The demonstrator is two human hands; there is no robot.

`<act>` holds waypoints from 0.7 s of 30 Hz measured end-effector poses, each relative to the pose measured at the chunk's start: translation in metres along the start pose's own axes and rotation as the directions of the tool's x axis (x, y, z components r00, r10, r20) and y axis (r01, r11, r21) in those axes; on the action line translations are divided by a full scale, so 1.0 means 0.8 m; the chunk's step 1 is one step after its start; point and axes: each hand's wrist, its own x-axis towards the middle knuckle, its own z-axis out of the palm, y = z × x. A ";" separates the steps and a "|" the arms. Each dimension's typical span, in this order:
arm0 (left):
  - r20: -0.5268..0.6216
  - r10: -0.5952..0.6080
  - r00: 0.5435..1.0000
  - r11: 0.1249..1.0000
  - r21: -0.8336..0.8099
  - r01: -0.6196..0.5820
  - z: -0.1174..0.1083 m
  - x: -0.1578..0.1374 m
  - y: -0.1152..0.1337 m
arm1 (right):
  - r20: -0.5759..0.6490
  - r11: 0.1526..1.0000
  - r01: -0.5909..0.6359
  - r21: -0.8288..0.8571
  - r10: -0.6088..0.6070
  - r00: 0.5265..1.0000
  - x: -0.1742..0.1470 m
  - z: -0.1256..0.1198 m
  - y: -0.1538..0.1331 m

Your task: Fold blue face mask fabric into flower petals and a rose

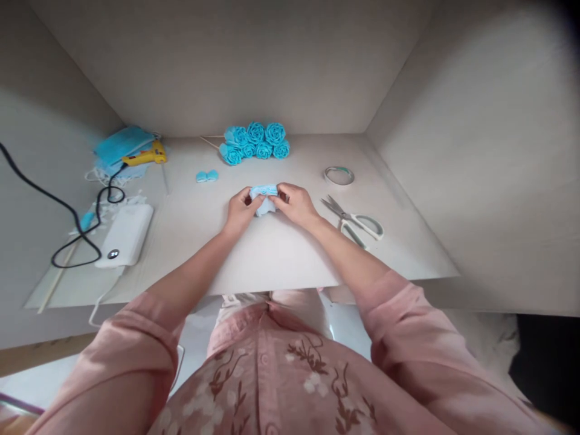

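Over the middle of the table, a small piece of light blue pleated fabric (264, 192), looking like face mask material, is held between my two hands. My left hand (241, 208) pinches its left end, thumb on the near side. At the other end my right hand (293, 202) grips it the same way, fingers curled behind. A paler layer hangs down below the thumbs. Beyond my left hand lies a small blue bow-shaped piece (207, 176). Scissors (352, 220) with white and grey handles rest partly open, to the right of my right forearm.
Several blue fabric roses (258, 142) with sticks lie against the back wall. A tape roll (339, 176) sits at right. At left are stacked blue face masks (120, 148), a yellow glue gun (147, 155), its black cable (75, 214), white scraps (111, 205), a white power bank (129, 232) and a wooden stick (57, 281).
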 end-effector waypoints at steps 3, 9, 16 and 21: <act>-0.007 -0.031 0.999 0.999 -0.020 0.031 -0.001 -0.003 0.006 | -0.013 1.000 -0.009 0.009 0.010 1.000 -0.001 0.003 -0.003; -0.017 -0.087 0.996 0.996 -0.026 0.087 -0.005 -0.010 0.016 | 0.021 0.997 -0.049 0.063 0.048 0.999 -0.009 0.002 -0.016; 0.052 -0.020 0.998 1.000 0.017 0.020 -0.016 -0.012 0.031 | 0.063 0.986 -0.114 0.124 0.107 0.992 -0.012 -0.004 -0.025; 0.021 0.073 0.997 0.988 0.136 -0.075 -0.020 -0.010 0.039 | 0.086 0.985 -0.126 0.115 0.116 0.989 -0.015 -0.005 -0.024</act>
